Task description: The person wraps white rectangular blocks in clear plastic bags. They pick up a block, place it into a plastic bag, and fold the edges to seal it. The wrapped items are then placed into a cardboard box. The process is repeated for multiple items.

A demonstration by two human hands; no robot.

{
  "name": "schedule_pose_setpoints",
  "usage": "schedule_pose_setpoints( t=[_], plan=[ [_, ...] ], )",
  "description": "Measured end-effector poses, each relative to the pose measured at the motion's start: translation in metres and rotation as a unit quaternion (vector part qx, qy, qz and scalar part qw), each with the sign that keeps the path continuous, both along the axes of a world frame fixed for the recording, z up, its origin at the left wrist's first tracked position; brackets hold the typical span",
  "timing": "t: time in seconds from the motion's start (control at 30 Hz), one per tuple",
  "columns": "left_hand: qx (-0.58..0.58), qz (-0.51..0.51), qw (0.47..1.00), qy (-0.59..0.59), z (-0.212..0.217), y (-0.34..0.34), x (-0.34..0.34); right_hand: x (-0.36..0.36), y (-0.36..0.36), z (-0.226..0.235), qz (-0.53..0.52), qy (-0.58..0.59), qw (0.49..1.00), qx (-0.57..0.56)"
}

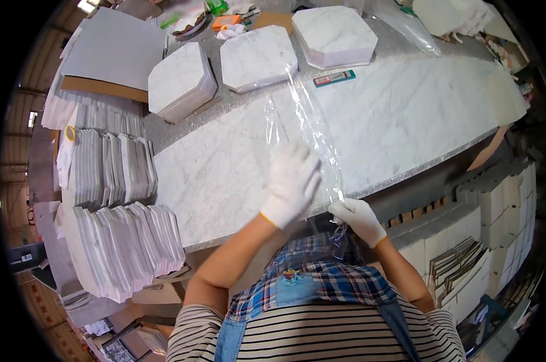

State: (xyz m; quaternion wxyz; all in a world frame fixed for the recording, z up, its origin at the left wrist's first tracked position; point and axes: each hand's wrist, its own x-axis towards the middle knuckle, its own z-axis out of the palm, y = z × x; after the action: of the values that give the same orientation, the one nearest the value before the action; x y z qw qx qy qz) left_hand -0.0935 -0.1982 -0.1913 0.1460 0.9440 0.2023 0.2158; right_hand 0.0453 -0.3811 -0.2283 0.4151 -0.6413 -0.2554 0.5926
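Observation:
A clear plastic bag (303,120) lies stretched across the white marble tabletop (405,114), reaching from the near edge toward the middle. My left hand (292,181), in a white glove, lies flat on the bag with its fingers spread. At the table's near edge my right hand (358,218), also gloved, pinches the bag's near end. Both forearms come up from below, over a plaid and striped top.
Three stacks of octagonal marble tiles (258,57) stand at the far side, beside a small blue-and-red box (334,78). Rows of upright tiles (113,169) fill the left. White cardboard boxes (496,211) are stacked at the right. Grey boards (113,51) lie far left.

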Motion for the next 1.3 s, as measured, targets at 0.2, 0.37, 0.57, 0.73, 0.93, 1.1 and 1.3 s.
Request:
schedule_pose_setpoints(
  t=[0.2, 0.37, 0.57, 0.73, 0.93, 1.1, 1.3],
  plan=[
    [-0.010, 0.030, 0.998, 0.048, -0.020, -0.043, -0.009, 0.010, -0.015, -0.015, 0.020, 0.034, 0.999, 0.001],
    [0.006, 0.059, 0.996, 0.061, -0.022, -0.055, -0.014, 0.024, -0.024, -0.025, 0.092, -0.037, 0.995, 0.000],
    [-0.013, 0.035, 0.994, 0.102, -0.031, -0.075, -0.021, 0.024, -0.021, -0.037, 0.118, -0.227, 0.967, -0.004],
    [0.072, 0.039, 0.990, 0.116, -0.061, -0.085, -0.021, 0.023, -0.021, -0.117, 0.098, -0.533, 0.840, 0.031],
    [0.047, -0.066, 0.986, 0.144, -0.023, -0.065, 0.000, 0.059, -0.041, -0.246, -0.050, -0.480, 0.873, 0.069],
    [0.016, -0.128, 0.977, 0.171, -0.023, -0.032, 0.000, 0.076, -0.007, -0.039, 0.521, -0.385, 0.761, -0.030],
    [-0.006, -0.134, 0.974, 0.183, -0.031, -0.017, 0.008, 0.122, 0.064, 0.023, 0.160, -0.189, 0.966, -0.069]
  ],
)
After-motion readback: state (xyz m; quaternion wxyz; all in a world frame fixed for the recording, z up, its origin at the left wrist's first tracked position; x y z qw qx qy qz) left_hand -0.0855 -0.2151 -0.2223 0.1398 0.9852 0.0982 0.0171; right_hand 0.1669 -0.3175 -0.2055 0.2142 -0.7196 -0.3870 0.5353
